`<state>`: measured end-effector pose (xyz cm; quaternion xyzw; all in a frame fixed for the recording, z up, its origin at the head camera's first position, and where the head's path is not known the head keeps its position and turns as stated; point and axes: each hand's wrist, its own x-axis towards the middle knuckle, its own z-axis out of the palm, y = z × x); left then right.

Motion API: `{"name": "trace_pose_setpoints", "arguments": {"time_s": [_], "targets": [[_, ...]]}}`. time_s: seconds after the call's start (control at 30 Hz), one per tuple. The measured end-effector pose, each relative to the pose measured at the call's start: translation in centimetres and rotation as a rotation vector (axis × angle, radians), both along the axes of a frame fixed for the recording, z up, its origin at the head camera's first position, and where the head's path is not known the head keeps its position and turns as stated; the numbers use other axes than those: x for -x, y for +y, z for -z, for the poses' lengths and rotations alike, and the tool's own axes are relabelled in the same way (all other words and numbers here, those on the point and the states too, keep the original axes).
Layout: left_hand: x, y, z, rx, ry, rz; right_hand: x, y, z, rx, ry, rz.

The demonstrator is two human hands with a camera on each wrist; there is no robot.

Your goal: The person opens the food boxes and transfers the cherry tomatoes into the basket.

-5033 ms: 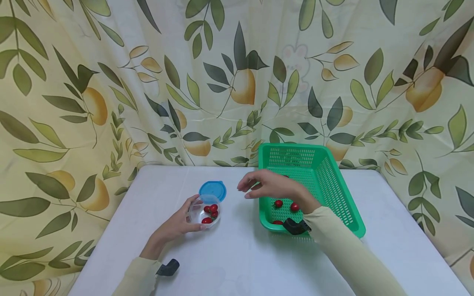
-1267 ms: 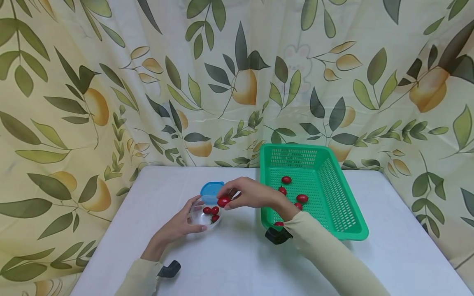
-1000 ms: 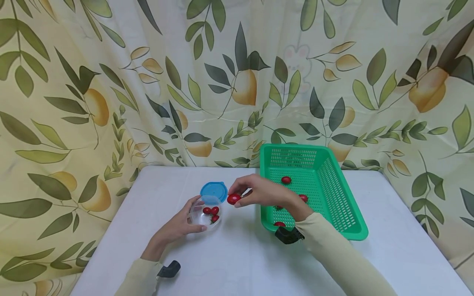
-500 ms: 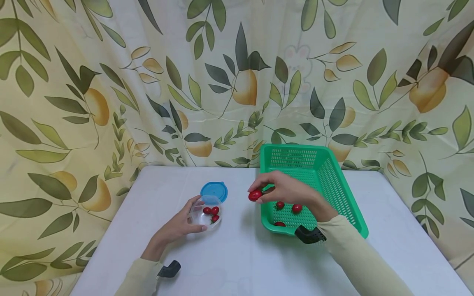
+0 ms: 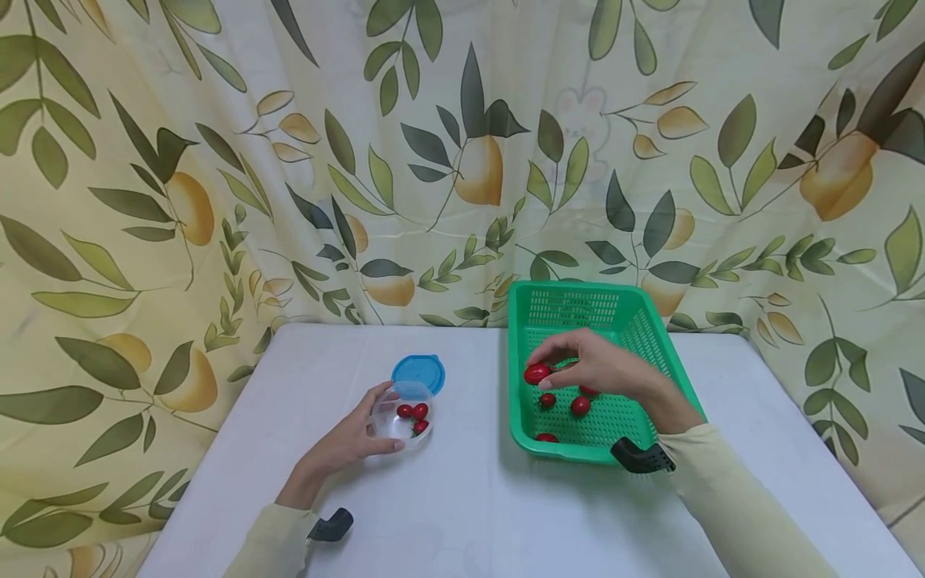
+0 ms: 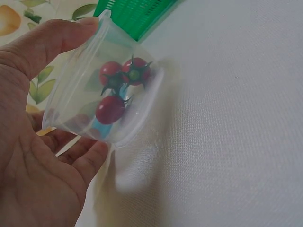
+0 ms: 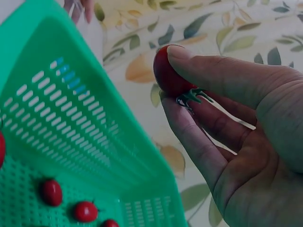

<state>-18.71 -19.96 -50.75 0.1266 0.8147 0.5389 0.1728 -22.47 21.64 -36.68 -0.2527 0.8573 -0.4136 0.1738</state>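
Pinching a small red cherry tomato with a green stalk [image 5: 537,373] between thumb and fingertips, the right hand [image 5: 603,369] hovers over the left part of the green perforated plastic basket [image 5: 654,345], its fingers curled round the fruit; in the right wrist view the same tomato [image 7: 170,73] sits clamped at the tips of the fingers [image 7: 208,71] above the basket's mesh wall [image 7: 61,118]. Several loose red cherry tomatoes [image 5: 580,405] lie on the basket floor below the hand, and they show again in the right wrist view [image 7: 51,191]. The left hand [image 5: 347,437] grips a small clear round plastic tub [image 5: 401,413], tilted on the white table [image 5: 462,514], with thumb and fingers wrapped round its wall. Three red tomatoes with green stalks [image 5: 413,415] lie inside the tub, seen close in the left wrist view [image 6: 118,90] through the clear wall [image 6: 80,94]. A round blue plastic lid [image 5: 417,372] lies flat on the table just behind the tub. A leaf-and-fruit patterned curtain [image 5: 217,160] hangs behind the table
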Motion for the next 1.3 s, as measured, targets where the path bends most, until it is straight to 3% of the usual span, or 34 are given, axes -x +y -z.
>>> {"name": "trace_pose_setpoints", "arguments": {"time_s": [0.37, 0.87, 1.3], "targets": [[0.0, 0.0, 0.0, 0.002, 0.003, 0.001, 0.8, 3.6, 0.5, 0.031, -0.021, 0.059], [0.0, -0.1, 0.0, -0.026, -0.012, 0.011, 2.0, 7.0, 1.3, -0.016, -0.046, 0.13], [-0.1, -0.1, 0.0, -0.005, 0.0, 0.006, 1.9, 6.2, 0.6, -0.03, 0.043, 0.111]]}}
